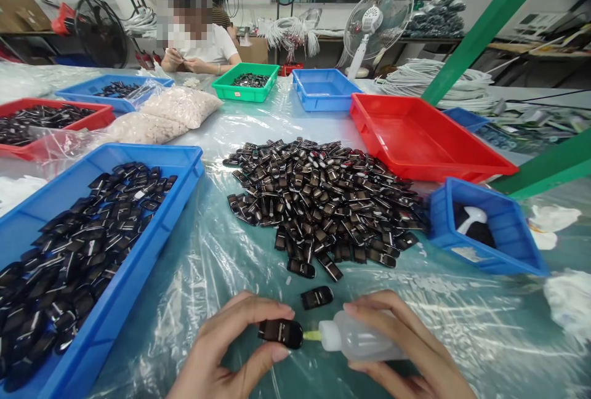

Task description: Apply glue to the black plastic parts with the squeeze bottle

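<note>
Black plastic piece point(280, 333), small and shiny, is in my left hand point(209, 350). I pinch it by its long edges, with my thumb on the near side and a finger on the far side, so that hand is open only as wide as the piece. Its round end points to my right hand point(422, 350). That hand is curled around a soft, see-through bottle point(369, 338), with the fingers open about as wide as the bottle is thick. The bottle lies on its side in my grip, and its thin yellow tip point(312, 335) points at the round end of the piece. They look like they touch, but I cannot tell for sure. Just past my hands, one loose piece point(317, 297) lies on the worktop point(217, 263). Past that is a big pile point(318, 202) of the same kind of thing. To the left is a long blue tray point(148, 263) with lots more inside. To the right, a small blue bin point(498, 257) sits by the pile.
</note>
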Motion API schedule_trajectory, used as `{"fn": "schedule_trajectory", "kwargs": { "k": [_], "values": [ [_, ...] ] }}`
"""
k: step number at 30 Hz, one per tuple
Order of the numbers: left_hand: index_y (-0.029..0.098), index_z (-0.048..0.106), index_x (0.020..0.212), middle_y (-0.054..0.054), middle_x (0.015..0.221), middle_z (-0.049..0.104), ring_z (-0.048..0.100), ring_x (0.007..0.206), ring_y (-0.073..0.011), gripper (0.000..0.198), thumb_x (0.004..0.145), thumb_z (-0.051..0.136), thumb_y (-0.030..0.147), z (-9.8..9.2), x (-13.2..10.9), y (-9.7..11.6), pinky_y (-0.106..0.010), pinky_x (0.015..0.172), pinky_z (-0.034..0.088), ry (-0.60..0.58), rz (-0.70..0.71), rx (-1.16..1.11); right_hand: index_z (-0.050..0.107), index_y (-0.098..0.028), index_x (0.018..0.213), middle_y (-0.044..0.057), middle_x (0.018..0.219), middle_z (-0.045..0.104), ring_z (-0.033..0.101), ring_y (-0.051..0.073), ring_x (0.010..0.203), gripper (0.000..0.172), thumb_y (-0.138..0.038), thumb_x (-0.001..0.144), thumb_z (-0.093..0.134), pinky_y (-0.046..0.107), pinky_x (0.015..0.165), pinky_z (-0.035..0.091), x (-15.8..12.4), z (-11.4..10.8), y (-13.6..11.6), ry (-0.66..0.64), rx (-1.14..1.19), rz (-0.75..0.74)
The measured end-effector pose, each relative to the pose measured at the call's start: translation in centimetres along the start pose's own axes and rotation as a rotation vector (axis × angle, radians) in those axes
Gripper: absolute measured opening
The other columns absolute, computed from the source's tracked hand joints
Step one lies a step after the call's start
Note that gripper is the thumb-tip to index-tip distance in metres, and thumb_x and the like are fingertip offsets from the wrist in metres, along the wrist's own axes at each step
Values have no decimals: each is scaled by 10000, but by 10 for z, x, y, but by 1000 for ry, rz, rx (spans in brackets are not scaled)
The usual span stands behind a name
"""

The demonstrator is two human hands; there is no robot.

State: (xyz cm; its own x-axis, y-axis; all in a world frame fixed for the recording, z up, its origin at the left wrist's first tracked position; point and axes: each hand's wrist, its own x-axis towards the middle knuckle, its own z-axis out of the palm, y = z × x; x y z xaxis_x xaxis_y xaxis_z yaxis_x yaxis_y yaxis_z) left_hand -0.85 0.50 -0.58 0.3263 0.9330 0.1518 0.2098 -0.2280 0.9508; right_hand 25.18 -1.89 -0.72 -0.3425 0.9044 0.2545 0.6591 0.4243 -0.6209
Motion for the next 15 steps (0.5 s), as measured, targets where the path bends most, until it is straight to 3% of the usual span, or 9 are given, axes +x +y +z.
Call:
{"fn": "schedule_trajectory", "kwargs": {
  "k": [7, 11, 15],
  "values": [
    [368, 695, 1083, 0, 953, 750, 688, 865, -200, 189, 895, 684, 353, 0, -1, 2, -257, 728, 539, 15, -9, 6, 546, -344, 1233, 22, 1058, 597, 696, 133, 902, 405, -199, 874, 665, 130, 642, 578, 2, 1, -2, 22, 82, 20],
    [379, 695, 1082, 11, 970, 761, 687, 908, -208, 215, 876, 710, 315, 0, -1, 2, -255, 747, 545, 25, 14, 28, 565, -328, 1219, 18, 1047, 598, 687, 128, 903, 406, -199, 855, 691, 156, 736, 577, 1, -1, -2, 22, 80, 3],
    [399, 684, 1094, 31, 982, 759, 690, 918, -194, 240, 880, 708, 293, 0, -1, 1, -242, 763, 545, 20, 12, 24, 557, -328, 1221, 20, 1046, 599, 690, 125, 904, 397, -190, 867, 673, 138, 708, 578, 1, -1, -2, 8, 81, 7]
  ]
}}
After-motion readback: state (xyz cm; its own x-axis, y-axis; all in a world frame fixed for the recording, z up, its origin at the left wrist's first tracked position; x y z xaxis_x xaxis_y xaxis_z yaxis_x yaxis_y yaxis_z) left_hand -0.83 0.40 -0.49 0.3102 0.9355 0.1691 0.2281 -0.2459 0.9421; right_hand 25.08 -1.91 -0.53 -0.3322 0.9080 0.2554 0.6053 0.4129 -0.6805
